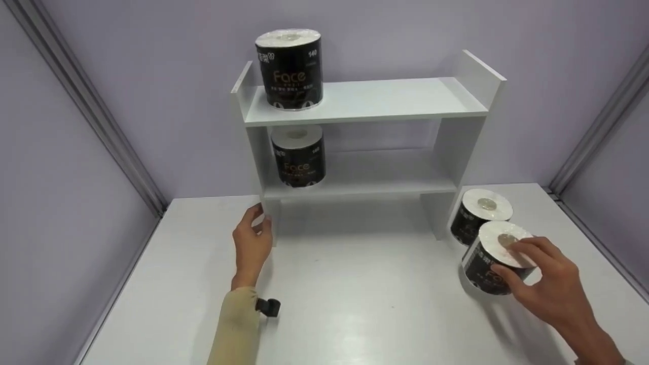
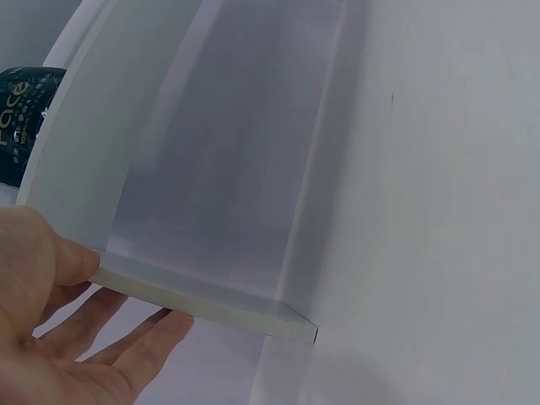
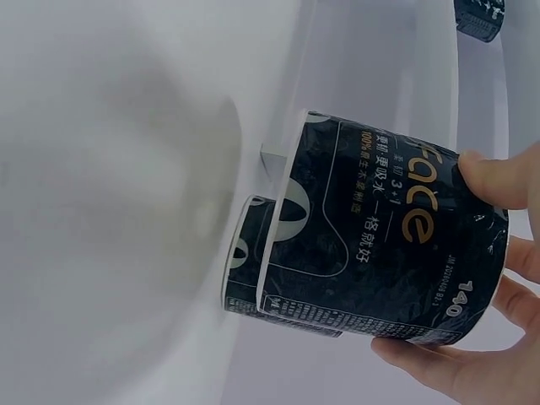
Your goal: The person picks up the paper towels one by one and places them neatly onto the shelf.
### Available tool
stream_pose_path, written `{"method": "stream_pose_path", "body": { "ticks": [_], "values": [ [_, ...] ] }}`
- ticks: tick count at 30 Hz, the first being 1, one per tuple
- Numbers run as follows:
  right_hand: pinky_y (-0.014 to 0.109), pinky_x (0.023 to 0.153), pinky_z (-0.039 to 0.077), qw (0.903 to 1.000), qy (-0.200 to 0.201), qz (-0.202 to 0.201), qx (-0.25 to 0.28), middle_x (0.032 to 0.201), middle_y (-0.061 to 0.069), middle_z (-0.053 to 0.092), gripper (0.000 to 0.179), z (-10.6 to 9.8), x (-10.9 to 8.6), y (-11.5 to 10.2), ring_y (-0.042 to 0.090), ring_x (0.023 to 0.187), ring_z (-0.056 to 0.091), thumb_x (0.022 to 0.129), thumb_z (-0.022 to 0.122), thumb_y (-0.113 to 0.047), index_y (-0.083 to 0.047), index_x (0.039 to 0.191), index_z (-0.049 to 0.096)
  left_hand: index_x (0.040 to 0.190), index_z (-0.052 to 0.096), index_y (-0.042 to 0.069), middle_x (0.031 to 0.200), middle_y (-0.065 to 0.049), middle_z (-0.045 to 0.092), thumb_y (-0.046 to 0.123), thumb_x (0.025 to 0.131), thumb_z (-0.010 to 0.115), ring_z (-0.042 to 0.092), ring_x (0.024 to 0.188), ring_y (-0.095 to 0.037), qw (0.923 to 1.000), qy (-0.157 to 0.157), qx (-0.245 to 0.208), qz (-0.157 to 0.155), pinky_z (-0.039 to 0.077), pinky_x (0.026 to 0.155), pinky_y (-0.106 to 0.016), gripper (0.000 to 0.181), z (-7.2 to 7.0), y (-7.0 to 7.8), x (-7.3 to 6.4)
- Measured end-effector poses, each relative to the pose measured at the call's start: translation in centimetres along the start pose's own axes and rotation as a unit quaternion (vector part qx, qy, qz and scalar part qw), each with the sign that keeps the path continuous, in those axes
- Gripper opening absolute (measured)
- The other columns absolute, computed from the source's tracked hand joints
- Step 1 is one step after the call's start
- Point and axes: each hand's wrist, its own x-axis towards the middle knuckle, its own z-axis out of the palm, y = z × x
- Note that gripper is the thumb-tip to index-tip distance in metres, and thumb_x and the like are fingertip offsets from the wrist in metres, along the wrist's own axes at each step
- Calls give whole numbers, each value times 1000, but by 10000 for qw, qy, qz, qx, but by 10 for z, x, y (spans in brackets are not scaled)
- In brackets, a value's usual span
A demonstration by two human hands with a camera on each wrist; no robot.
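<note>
My right hand grips a toilet paper roll in a black "Face" wrapper, thumb on its side and fingers over the top rim. That roll leans slightly and appears to be just off the table. Right behind it, another black-wrapped roll stands upright beside the shelf's right leg. At the left, my left hand holds the lower side panel of the white shelf, thumb on one face and fingers on the other. On the shelf's left end, one roll stands on the top board and one on the middle board.
The white two-board shelf stands at the back of the white table, against a pale wall. Raised side panels edge the top board. Metal frame posts run along the side walls.
</note>
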Motion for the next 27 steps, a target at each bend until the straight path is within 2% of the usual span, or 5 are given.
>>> {"method": "stream_pose_path", "body": {
  "ticks": [5, 12, 20, 27],
  "values": [
    [1, 92, 37, 9998, -37, -211, -52, 108, 5, 68, 52, -4, 5, -3, -17, 109, 51, 64, 99, 4, -3, 111, 77, 142, 63, -2, 142, -27, 65, 4, 106, 61, 73, 116, -46, 10000, 1, 11, 47, 63, 98, -51, 36, 1, -3, -1],
    [-1, 89, 38, 9997, -181, -61, -172, 109, 2, 69, 49, -11, 13, -10, -17, 108, 50, 65, 100, 0, -5, 109, 78, 144, 61, -3, 144, -27, 64, 3, 107, 61, 72, 119, -46, 10000, -45, -56, 67, 62, 99, -51, 37, 5, -5, -3],
    [-1, 94, 36, 9994, -155, -236, -189, 109, 3, 68, 48, -15, 23, -15, -18, 112, 49, 65, 100, 1, -3, 107, 77, 142, 61, -5, 141, -28, 65, 2, 108, 59, 72, 118, -46, 9996, -51, -31, 262, 62, 98, -51, 35, 6, -7, -3],
    [-2, 94, 37, 9992, -207, -317, -152, 109, -1, 68, 48, -13, 27, -18, -14, 110, 53, 65, 100, 0, -4, 107, 77, 143, 61, -3, 142, -27, 65, 5, 108, 59, 72, 119, -44, 9999, 19, 25, 131, 62, 99, -49, 36, 4, -7, -3]
  ]
}}
